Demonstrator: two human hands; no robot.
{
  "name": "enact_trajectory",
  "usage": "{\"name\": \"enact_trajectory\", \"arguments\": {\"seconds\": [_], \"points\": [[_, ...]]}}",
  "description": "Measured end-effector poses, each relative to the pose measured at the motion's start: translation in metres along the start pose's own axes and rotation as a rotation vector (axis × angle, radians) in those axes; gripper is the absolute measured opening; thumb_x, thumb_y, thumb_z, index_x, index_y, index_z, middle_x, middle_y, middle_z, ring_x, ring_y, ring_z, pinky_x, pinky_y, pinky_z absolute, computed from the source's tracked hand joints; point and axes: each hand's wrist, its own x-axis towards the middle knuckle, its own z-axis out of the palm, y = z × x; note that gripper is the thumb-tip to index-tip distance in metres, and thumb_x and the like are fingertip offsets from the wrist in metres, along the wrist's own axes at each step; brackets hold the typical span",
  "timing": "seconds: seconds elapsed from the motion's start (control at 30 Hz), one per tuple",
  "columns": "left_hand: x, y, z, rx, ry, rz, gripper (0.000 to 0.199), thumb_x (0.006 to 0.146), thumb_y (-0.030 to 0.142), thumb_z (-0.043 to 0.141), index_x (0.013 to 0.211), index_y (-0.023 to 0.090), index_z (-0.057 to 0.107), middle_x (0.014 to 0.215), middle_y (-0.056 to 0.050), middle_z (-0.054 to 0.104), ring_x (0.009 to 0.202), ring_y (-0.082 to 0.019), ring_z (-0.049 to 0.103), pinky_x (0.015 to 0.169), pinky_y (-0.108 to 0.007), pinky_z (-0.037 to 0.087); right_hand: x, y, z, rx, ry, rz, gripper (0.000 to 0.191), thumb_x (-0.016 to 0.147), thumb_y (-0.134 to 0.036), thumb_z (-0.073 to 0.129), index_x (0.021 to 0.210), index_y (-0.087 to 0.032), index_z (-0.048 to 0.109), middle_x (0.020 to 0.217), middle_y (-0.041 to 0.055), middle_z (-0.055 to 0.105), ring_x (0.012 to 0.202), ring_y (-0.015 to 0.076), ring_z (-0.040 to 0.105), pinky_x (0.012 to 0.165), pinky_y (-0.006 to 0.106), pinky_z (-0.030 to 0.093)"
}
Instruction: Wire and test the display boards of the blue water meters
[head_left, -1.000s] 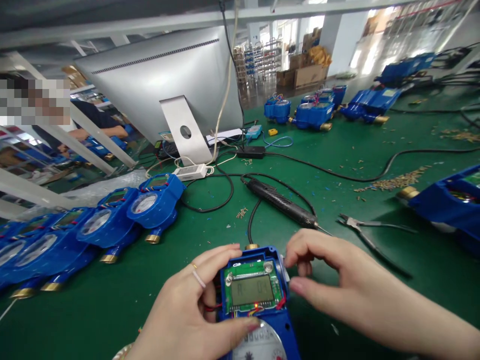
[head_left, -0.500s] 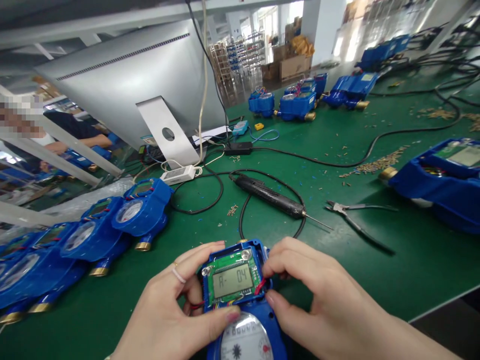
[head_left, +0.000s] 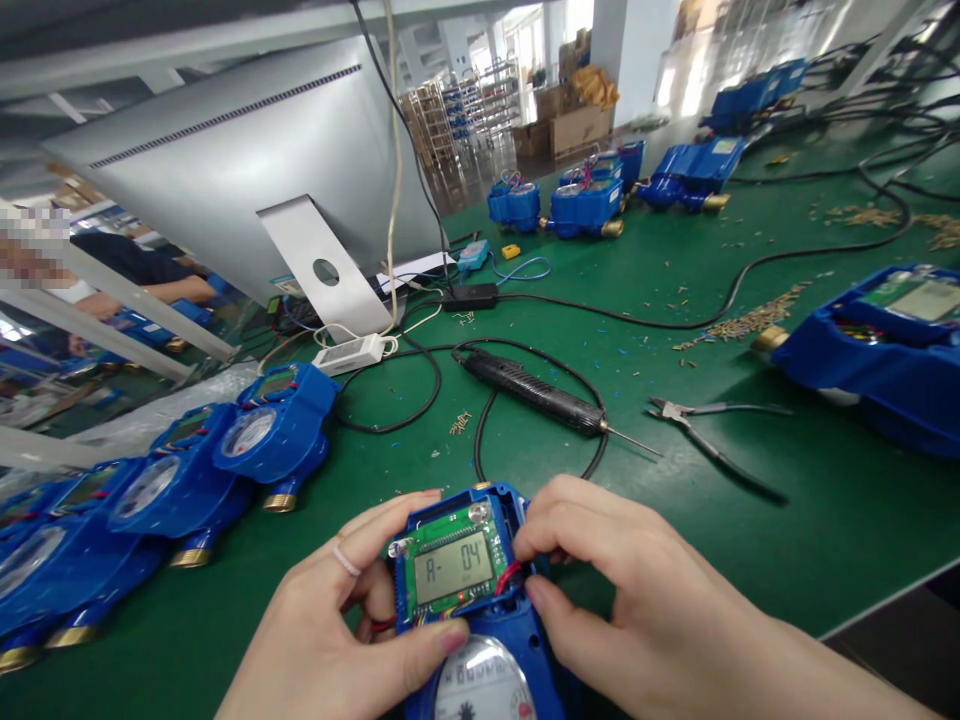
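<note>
A blue water meter (head_left: 491,640) with an open electronics housing is at the bottom centre. Its green circuit board (head_left: 448,540) carries a display (head_left: 452,570) reading "A- 04", and below that sits a round dial (head_left: 484,685). My left hand (head_left: 337,620) grips the meter from the left, thumb across the front between display and dial. At the housing's right edge, my right hand (head_left: 607,575) pinches red wires (head_left: 508,577) between thumb and fingers; the fingertips partly hide them. A small orange-red light glows at the board's lower edge.
A black electric screwdriver (head_left: 532,392) and cutting pliers (head_left: 697,425) lie beyond my hands. Several blue meters (head_left: 274,425) line the left; another meter (head_left: 885,350) stands right. Scattered screws (head_left: 757,318), cables and a monitor (head_left: 247,170) are behind. Across the bench is another person's arm (head_left: 184,290).
The meter and my hands sit slightly farther left in the picture, as does the whole scene. My right fingers stay at the red wires. A small light now shows on the board.
</note>
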Motion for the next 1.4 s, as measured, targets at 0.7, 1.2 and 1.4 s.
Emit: {"name": "enact_trajectory", "arguments": {"seconds": [0.7, 1.2, 1.4], "points": [[-0.003, 0.011, 0.002, 0.076, 0.031, 0.084, 0.057, 0.054, 0.029, 0.082, 0.109, 0.028, 0.069, 0.100, 0.001, 0.066, 0.049, -0.008, 0.042, 0.045, -0.020, 0.040, -0.005, 0.000, -0.017, -0.257, 0.040, -0.122, 0.023, 0.087, -0.011, 0.053, 0.106, -0.021, 0.060, 0.106, 0.0025, 0.060, 0.096, 0.0145, 0.058, 0.084, 0.023, 0.050], [0.009, 0.015, -0.009, 0.321, -0.179, 0.356, 0.044, 0.068, 0.040, 0.078, 0.104, 0.020, 0.061, 0.100, -0.003, 0.065, 0.085, -0.022, 0.061, 0.070, -0.028, 0.048, 0.047, 0.008, 0.004, -0.285, -0.252, -0.297, 0.086, 0.060, -0.048, 0.088, 0.132, -0.017, 0.051, 0.130, 0.0067, 0.056, 0.117, 0.0230, 0.056, 0.102, 0.033, 0.047], [0.008, 0.011, -0.023, 0.196, -0.275, 0.384, 0.060, 0.066, 0.038, 0.080, 0.118, 0.022, 0.055, 0.107, -0.002, 0.062, 0.084, -0.019, 0.063, 0.073, -0.027, 0.051, 0.048, 0.008, -0.001, -0.432, -0.265, -0.323, 0.087, 0.062, -0.045, 0.087, 0.134, -0.014, 0.050, 0.131, 0.0091, 0.055, 0.119, 0.0290, 0.054, 0.101, 0.042, 0.047]]}}
